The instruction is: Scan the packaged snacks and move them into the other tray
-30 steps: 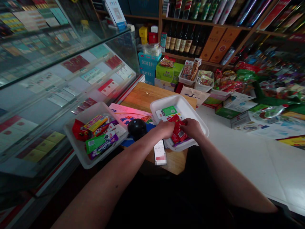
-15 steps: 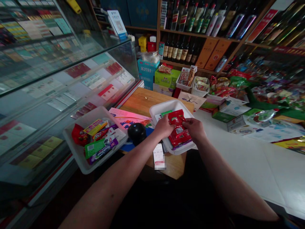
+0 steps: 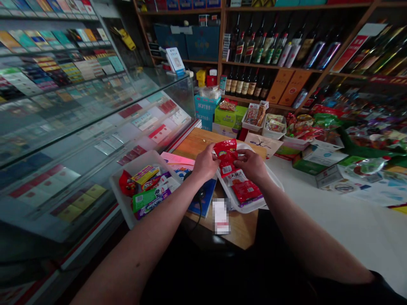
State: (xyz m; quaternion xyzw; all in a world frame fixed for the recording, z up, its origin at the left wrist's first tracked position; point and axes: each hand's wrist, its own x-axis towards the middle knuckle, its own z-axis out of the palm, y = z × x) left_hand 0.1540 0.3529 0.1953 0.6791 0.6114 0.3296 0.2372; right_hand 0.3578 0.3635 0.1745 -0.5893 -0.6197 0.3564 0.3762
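Between my hands is a shiny red snack packet (image 3: 226, 158), lifted over the near-left part of a white plastic tray (image 3: 276, 180). My left hand (image 3: 206, 164) pinches its left edge, fingers closed. On its right edge the thumb and fingers of my right hand (image 3: 253, 166) are closed too. Below it in the tray lie more red packets (image 3: 246, 191), one with white lettering, and a strip of purple wrapping. To the left, a second white bin (image 3: 122, 207) contains candy packs, among them a green pack (image 3: 146, 199) and a yellow box (image 3: 145, 174).
A phone-like white slip (image 3: 221, 217) lies on the wooden table (image 3: 244, 233). A black scanner-like object, partly behind my left forearm, rests on a blue booklet (image 3: 208, 197). A glass display case (image 3: 140, 118) borders the left side; snack boxes (image 3: 230, 116) and bottle shelves stand behind.
The red packet and both hands have shifted left relative to the tray, uncovering more red packets in it. My view has tilted up and turned slightly left.
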